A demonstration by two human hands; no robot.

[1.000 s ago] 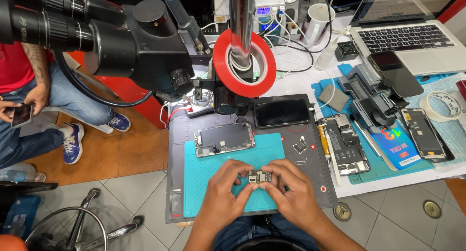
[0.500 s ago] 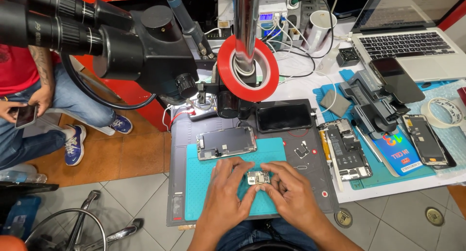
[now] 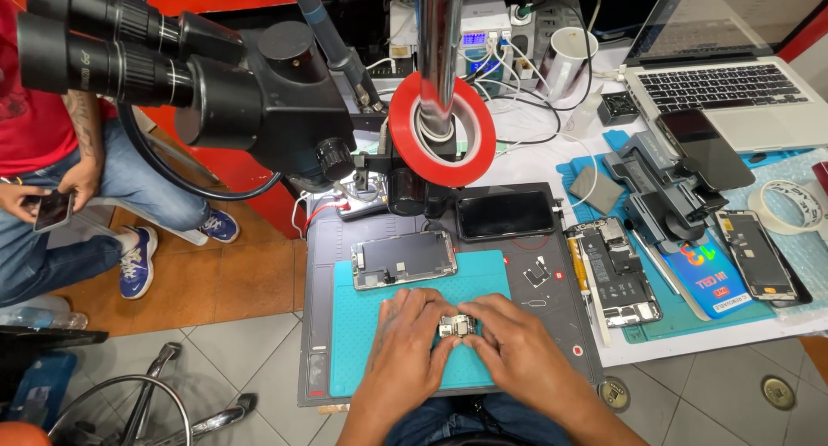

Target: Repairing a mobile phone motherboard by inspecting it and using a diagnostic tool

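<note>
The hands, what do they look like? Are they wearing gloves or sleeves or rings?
Both hands are bare: no gloves on the left hand or the right hand. No rings or watch show. The forearms are bare too, with no sleeves in view. The fingers are spread enough to count, with short nails. Below the hands, blue jeans show.

My desk [image 3: 552, 157] has a white top, crowded at its far edge with cables and a charging block. Below its near edge I look down on a floor of pale grey tiles [image 3: 716, 394], set with two round brass fittings [image 3: 778, 392]. Off the left edge the tiles turn orange-brown [image 3: 233, 282]. Behind that stands a red panel [image 3: 250, 166]. A chrome wheeled chair base [image 3: 129, 411] sits at lower left. Even, bright light falls everywhere.
</note>
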